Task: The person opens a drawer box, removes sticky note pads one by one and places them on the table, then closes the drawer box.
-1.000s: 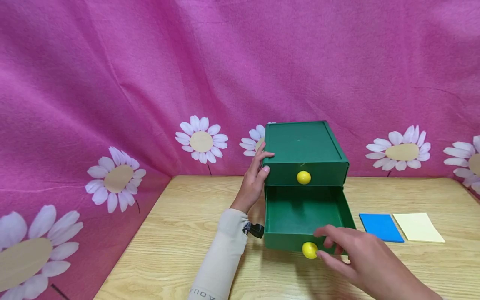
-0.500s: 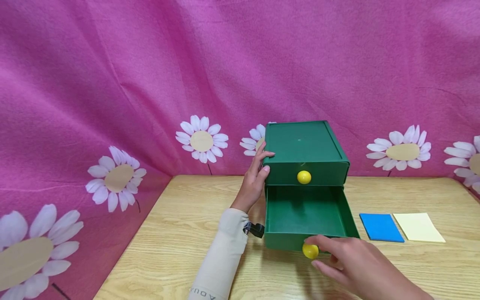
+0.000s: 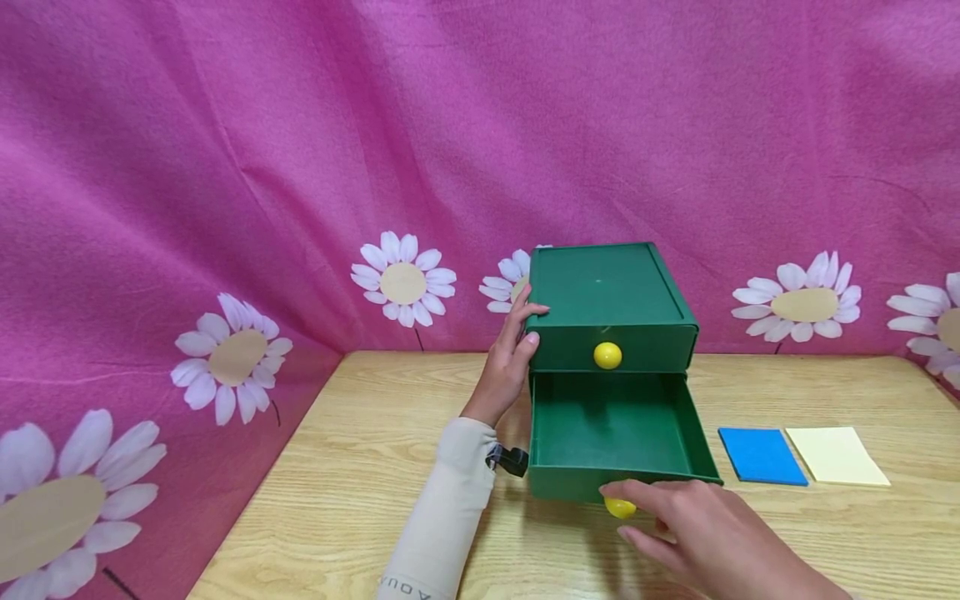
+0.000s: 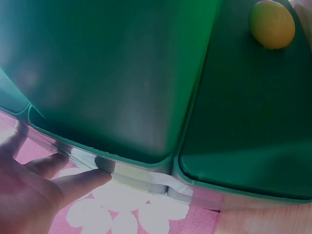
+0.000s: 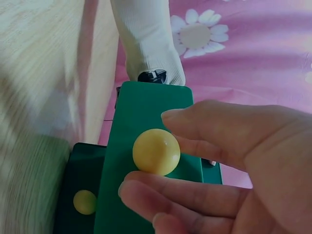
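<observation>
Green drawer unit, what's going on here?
A person's left hand rests against the left side of the green drawer unit. The right hand is at the yellow knob of the lower drawer, apparently not gripping it. That drawer is out; the upper drawer is shut. To the right: a blue square, a pale yellow square.

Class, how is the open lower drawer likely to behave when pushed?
The lower drawer would probably stay stiff, since its plastic-looking walls stand straight. It may slide rather than tip, as it runs back into the green cabinet. Its yellow knob could feel slippery, being round and glossy.
</observation>
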{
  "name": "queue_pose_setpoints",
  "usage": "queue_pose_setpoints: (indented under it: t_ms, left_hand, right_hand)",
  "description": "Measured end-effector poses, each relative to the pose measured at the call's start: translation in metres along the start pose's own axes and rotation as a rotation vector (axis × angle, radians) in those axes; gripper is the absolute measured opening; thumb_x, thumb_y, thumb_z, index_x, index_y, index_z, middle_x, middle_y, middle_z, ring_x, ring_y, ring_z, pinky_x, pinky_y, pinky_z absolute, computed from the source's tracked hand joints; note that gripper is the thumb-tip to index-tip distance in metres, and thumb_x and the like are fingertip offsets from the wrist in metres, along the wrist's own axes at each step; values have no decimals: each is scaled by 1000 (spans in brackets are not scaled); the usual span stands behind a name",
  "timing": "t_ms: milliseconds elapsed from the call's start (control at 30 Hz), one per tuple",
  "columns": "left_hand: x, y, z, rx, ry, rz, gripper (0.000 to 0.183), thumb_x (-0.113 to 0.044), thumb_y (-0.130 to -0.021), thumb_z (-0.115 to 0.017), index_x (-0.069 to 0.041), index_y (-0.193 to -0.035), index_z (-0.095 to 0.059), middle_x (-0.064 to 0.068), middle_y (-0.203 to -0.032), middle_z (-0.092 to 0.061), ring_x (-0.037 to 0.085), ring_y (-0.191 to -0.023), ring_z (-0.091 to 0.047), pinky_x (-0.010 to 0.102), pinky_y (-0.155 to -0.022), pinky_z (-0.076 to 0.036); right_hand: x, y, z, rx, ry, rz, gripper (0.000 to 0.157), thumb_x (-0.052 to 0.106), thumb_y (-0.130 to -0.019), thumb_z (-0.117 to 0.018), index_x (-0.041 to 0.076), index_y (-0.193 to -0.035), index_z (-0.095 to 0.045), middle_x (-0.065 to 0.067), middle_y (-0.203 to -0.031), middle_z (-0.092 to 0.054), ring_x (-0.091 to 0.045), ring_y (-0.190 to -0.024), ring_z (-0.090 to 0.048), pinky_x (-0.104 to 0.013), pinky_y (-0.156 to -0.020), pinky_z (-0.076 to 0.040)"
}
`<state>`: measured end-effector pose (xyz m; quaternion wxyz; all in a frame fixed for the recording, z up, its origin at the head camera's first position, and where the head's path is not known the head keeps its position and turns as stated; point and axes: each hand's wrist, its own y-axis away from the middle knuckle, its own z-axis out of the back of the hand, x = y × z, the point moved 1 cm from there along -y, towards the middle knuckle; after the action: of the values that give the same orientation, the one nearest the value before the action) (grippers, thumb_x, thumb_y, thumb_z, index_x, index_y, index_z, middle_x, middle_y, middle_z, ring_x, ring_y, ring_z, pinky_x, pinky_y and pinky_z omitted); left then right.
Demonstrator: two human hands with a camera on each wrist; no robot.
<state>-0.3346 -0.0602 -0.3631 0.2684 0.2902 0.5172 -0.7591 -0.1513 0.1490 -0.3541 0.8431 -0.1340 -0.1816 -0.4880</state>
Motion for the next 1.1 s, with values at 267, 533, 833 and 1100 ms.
queue_pose_setpoints:
  t_ms: [267,533,833,1100]
  left_hand:
    - [1,0,0,-3,1,-7,39,-28,-100,-36,-26,-138,-42,-9,-161,-15,9,-144,-17,42,-114,-26]
    - [-22,2,2,5,26,-17,38,-16,-100,-35,-13,-137,-41,5,-161,-15,20,-146,-18,47,-114,-24]
    - [1,-1,0,1,6,-7,39,-27,-99,-36,-28,-138,-41,-12,-160,-14,7,-144,-17,41,-114,-25]
    - [0,-1,0,1,1,2,39,-28,-99,-36,-29,-138,-42,-11,-160,-14,6,-144,-17,41,-114,-26]
  right_hand:
    - [-1,-2,-3,-3,12,14,36,30,-81,-76,26,-116,-68,15,-103,-69,2,-78,-59,-41,-76,-57]
    - [0,-3,-3,-34,46,16,37,15,-80,-77,29,-113,-69,19,-96,-68,3,-75,-57,-40,-76,-57]
    - [1,-3,-3,-93,77,30,37,17,-79,-78,31,-112,-68,20,-95,-68,5,-75,-57,-36,-74,-58]
    - [1,-3,-2,-160,123,58,35,18,-80,-77,32,-110,-68,21,-92,-66,6,-73,-54,-27,-70,-56]
